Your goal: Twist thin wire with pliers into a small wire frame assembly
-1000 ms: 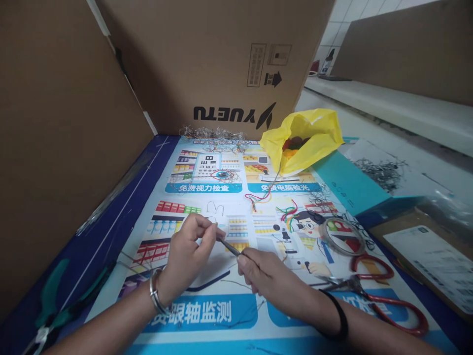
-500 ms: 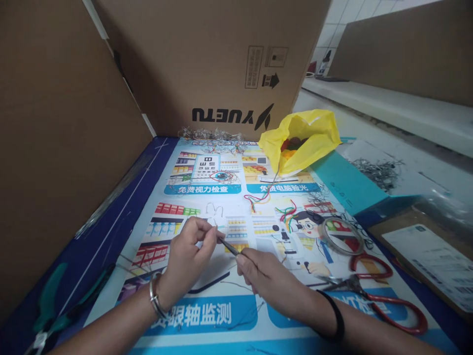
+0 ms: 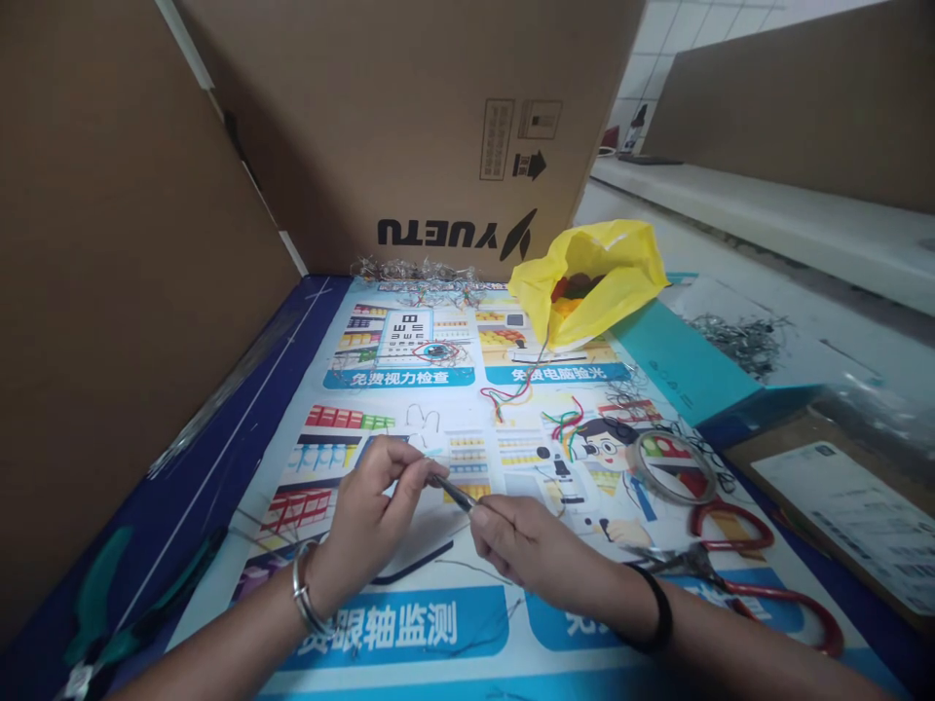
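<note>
Near the middle of the printed poster (image 3: 486, 574), my left hand (image 3: 384, 506) pinches something too small to make out between thumb and forefinger. My right hand (image 3: 533, 545) grips a slim dark metal tool (image 3: 459, 494), like tweezers, whose tip meets the left fingertips. A bent wire (image 3: 424, 417) lies just beyond the left hand. Red, green and yellow threads (image 3: 566, 425) rest on the poster beyond the right hand. A round roll of clear tape (image 3: 672, 467) and red-handled scissors (image 3: 701, 565) lie to the right of the right hand.
Green-handled pliers (image 3: 106, 623) lie at the lower left. A yellow bag (image 3: 614, 292) stands open at the back right, beside a teal box lid (image 3: 708, 365) and a heap of thin wires (image 3: 741, 341). Tall cardboard (image 3: 409, 127) rises behind. A labelled package (image 3: 847, 506) is at the right.
My left fingertips have shifted slightly right along the tool's tip, and both hands sit a little lower in the picture. The view has moved slightly.
</note>
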Demonstrator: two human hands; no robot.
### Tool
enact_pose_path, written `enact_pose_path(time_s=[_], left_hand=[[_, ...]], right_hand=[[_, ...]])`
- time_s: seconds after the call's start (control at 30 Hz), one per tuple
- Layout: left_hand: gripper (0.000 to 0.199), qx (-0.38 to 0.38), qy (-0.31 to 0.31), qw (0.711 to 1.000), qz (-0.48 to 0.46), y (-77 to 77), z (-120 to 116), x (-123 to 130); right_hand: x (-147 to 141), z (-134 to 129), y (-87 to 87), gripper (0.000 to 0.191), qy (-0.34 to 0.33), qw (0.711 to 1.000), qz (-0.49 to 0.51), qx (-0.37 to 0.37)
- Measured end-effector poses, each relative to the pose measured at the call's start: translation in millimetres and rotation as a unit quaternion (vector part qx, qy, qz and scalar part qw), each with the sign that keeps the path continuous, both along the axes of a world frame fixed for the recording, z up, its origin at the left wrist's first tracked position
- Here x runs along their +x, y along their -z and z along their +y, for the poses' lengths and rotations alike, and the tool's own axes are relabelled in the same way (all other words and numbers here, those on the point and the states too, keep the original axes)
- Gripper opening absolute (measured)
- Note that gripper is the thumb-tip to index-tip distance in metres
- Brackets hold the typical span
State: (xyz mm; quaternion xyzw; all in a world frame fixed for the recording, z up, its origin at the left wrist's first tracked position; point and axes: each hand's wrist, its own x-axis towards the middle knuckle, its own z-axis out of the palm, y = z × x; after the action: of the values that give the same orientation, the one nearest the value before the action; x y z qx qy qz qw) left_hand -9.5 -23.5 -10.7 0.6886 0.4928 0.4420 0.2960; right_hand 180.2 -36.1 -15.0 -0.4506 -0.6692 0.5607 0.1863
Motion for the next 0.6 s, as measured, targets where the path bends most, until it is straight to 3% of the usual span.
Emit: enact_pose_path(time_s=[0.17, 0.6], left_hand=[[0.002, 0.018, 0.021, 0.999, -0.031, -1.2, -1.2, 0.0], [0.007, -0.021, 0.046, 0.998, -0.042, -9.7, -3.3, 0.7]], right_hand=[[1.6, 0.6, 0.3, 0.049, -0.018, 0.993, 0.072, -0.087], [3.0, -0.5, 1.4, 0.03, -0.038, 0.998, 0.017, 0.039]])
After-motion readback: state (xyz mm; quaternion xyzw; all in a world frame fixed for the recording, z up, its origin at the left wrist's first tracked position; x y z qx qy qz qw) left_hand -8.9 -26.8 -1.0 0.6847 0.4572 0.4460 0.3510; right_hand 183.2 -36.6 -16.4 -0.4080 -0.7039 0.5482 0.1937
